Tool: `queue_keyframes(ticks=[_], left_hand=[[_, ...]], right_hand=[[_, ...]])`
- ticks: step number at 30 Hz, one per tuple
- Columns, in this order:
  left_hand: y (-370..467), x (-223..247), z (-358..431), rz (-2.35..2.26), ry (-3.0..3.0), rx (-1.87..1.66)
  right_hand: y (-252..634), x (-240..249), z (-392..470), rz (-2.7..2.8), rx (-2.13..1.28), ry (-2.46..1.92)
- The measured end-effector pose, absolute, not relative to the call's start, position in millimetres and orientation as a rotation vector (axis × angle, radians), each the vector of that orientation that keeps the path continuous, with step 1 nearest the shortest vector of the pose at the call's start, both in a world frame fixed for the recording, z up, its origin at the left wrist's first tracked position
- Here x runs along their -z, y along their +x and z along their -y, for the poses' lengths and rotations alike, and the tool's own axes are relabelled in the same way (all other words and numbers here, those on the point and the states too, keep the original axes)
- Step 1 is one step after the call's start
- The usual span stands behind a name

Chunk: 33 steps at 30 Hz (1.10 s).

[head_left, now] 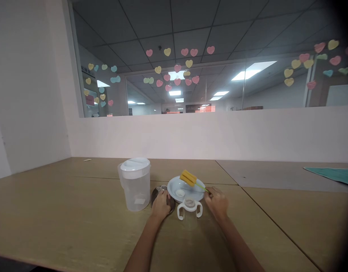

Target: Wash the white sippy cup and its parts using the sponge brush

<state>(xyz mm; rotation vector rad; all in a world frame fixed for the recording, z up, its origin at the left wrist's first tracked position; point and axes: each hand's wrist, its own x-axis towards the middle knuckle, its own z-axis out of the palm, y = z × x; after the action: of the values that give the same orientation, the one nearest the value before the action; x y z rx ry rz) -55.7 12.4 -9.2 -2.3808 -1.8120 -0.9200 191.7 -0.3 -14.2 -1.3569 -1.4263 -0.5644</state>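
My right hand [217, 203] is closed round the thin green handle of a bottle brush with a yellow sponge head [187, 178]. The sponge is over a white plate [174, 184], on which a small white ring [180, 193] lies. My left hand [161, 206] is closed, its fingertips at a small clear piece [162, 187] whose kind I cannot make out. Beneath that hand is a dark round metal dish [154, 197], partly hidden. Between my hands stands a clear baby bottle [190, 216] with a white two-handled collar [190, 207], its mouth uncovered.
A translucent pitcher [135, 189] with a white lid stands left of my left hand. A teal cloth [332, 175] lies at the far right. Seams run across the wooden table [77, 215]. Behind it rises a low white wall [208, 138] with a window above.
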Motion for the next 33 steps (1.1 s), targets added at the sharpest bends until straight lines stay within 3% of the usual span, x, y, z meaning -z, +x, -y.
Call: queue_keyframes(ticks=[11,17,24,33], left_hand=[[-60,24,-25,1.819,-2.234,1.288],[-60,23,-27,1.792,-2.212,1.393],[-62,22,-26,1.781,-2.310,1.369],[-60,22,-26,1.738,-2.410,1.370]], right_hand=[[187,2,8,1.560,0.352,-1.755],[191,12,0,1.534,0.421,-1.573],[193,16,-4,1.557,0.501,-1.394],[190,4,5,1.760,0.579,-1.736]])
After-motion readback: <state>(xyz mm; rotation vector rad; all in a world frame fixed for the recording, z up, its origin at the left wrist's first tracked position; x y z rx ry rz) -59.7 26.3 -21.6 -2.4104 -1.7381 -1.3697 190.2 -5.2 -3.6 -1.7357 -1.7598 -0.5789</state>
